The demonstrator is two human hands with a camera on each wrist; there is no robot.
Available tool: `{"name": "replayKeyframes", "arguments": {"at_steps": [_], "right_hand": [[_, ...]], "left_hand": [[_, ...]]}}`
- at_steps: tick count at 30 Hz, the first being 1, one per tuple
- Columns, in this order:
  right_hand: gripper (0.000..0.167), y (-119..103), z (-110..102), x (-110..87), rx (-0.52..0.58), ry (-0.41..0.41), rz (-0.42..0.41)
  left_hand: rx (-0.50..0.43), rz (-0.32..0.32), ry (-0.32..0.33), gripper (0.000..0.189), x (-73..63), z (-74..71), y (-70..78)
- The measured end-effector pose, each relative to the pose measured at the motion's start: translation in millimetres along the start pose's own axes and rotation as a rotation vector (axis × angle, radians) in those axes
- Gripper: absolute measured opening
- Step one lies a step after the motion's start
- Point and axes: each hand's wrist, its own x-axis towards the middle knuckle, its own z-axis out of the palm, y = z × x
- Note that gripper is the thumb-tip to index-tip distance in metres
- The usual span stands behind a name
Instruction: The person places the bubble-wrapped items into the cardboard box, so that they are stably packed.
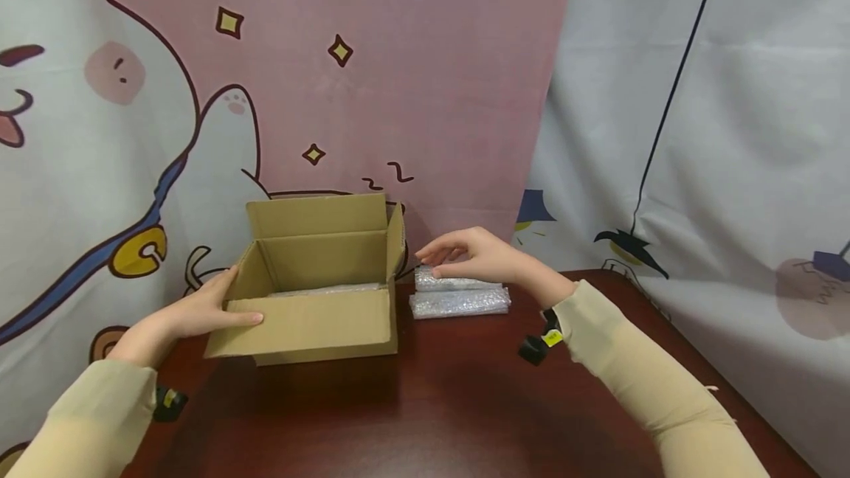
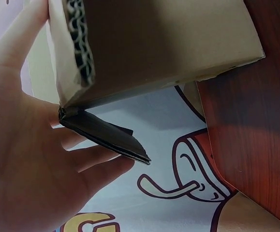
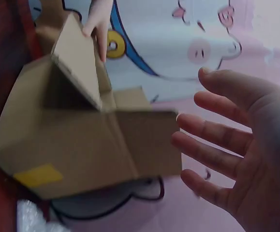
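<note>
An open cardboard box (image 1: 328, 324) stands on the table at left of centre with its flaps spread. My left hand (image 1: 192, 308) grips its near left corner, thumb on top of the front flap (image 1: 312, 319). In the left wrist view, the fingers (image 2: 98, 176) lie along a folded side flap (image 2: 110, 135). Clear wrapping (image 1: 332, 289) shows inside the box, mostly hidden by the front flap. Right of the box lie two bubble-wrapped packs (image 1: 460, 302). Over them hovers my right hand (image 1: 481, 257), fingers loosely bent and holding nothing.
The dark red wooden table (image 1: 465, 404) carries the box and packs. A printed cloth backdrop (image 1: 425, 80) hangs close behind the box, and a pale curtain (image 1: 724, 168) borders the table's right edge. Yellow tape (image 3: 38, 176) marks one side of the box.
</note>
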Motion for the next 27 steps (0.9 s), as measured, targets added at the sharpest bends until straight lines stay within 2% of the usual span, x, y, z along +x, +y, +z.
{"name": "replayKeyframes", "arguments": {"at_steps": [6,12,19,23,27], "right_hand": [[0.034,32.5,4.9,-18.5,0.003,0.046,0.067],[0.043,74.9,23.8,-33.7,-0.029,0.089,0.136],[0.055,124.9,45.1,-40.3,-0.066,0.138,0.230],[0.063,144.3,53.7,-42.9,-0.073,0.158,0.274],[0.068,161.0,61.5,-44.0,-0.084,0.175,0.279]], "left_hand": [[0.004,0.001,0.003,0.116,-1.4,-0.2,-0.1],[0.005,0.006,0.005,0.115,-1.4,0.1,0.6],[0.004,0.005,0.008,0.115,-2.8,0.3,-1.0],[0.000,0.001,0.004,0.116,-2.3,0.6,-0.7],[-0.003,-0.002,0.000,0.116,-1.7,1.1,-0.2]]}}
